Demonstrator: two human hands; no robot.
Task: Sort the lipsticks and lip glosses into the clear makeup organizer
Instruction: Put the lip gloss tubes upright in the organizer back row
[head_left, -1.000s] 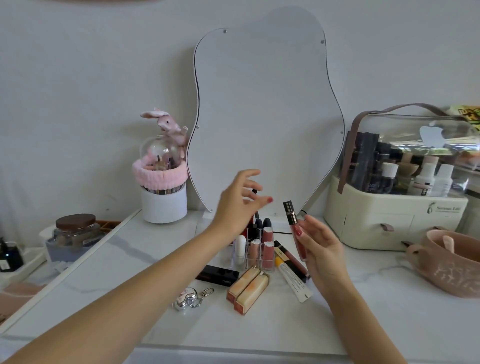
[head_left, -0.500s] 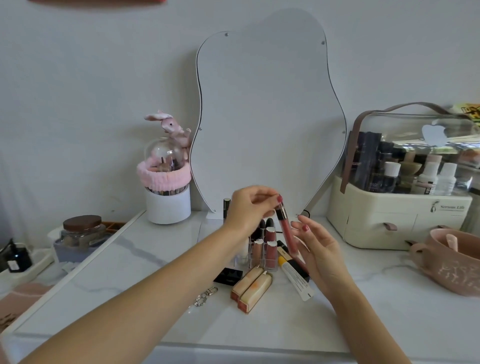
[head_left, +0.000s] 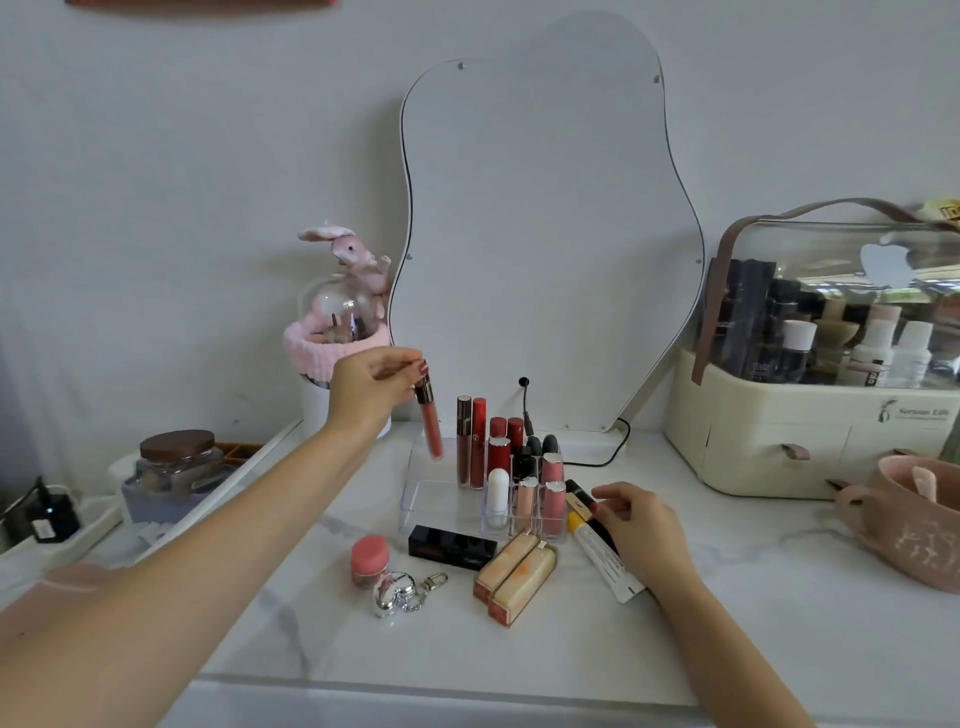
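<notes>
White marble bench (head_left: 753, 613), wavy mirror (head_left: 535, 234) at the back, lidded cosmetics case (head_left: 810, 415) off to the right. Clear makeup organizer (head_left: 441, 499) sits centre: its right-hand cells already hold upright lipsticks, two tall glosses stand at the back, the left compartment looks bare. Left hand (head_left: 371, 389) pinches the pink lip gloss (head_left: 430, 423) by its gold cap, tube hanging tilted over the organizer's left rear edge, not yet in. Right hand (head_left: 631, 525) is down on the bench, fingers curled over the dark lipstick (head_left: 582, 496) beside the yellow-capped white tube (head_left: 602, 558); grip probably closing on it, but contact is hard to confirm from this angle. Gloss tube: light, rigid, smooth plastic, likely slippery; cap is the fair hold, though it would swing, so lower it straight. Versus half a second ago: the gloss was between both hands at centre; now the left alone carries it leftward and higher, and the right has dropped to the loose items.
</notes>
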